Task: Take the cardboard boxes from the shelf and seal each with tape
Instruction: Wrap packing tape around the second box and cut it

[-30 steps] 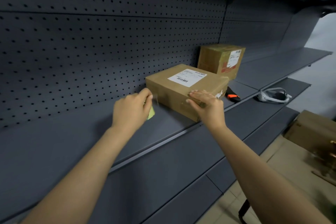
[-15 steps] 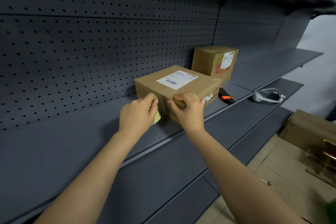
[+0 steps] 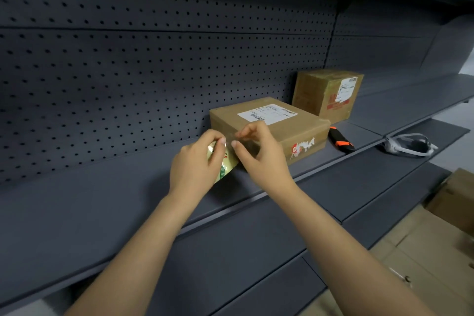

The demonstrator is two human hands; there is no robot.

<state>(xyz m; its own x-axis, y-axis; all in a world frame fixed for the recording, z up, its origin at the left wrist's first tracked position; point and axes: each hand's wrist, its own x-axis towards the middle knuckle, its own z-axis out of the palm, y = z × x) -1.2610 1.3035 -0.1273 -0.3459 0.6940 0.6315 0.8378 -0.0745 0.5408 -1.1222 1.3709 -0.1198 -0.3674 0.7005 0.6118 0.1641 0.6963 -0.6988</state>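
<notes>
Change: the right hand (image 3: 259, 154) has come off the front of the flat box and now meets the left hand at the roll. The left hand has turned the roll up, so more of it shows. The box has stayed where it was.
Left hand (image 3: 195, 161): fingers curled round the tape roll (image 3: 222, 167), which is yellowish with green print, with the thumb on top of it.
Right hand: thumb and forefinger pinch the tape end (image 3: 232, 139), a faint clear strip just beside the left thumb. The other fingers are raised and loosely spread.
Flat box (image 3: 295, 126): centre of the frame, lying on the shelf (image 3: 102, 200), flaps closed, white label (image 3: 266, 114) on top. Its contents cannot be seen. Both hands are at its near left corner.
Second box (image 3: 323, 95): taller, behind and to the right, against the pegboard (image 3: 128, 79). It is closed, with a label on its side.
Knife (image 3: 341, 140): orange and black, on the shelf just right of the flat box.
Right edge: a white strapped device (image 3: 407, 145) lies on the lower shelf.
Lower right: a brown carton (image 3: 456, 197) sits on flattened cardboard.
</notes>
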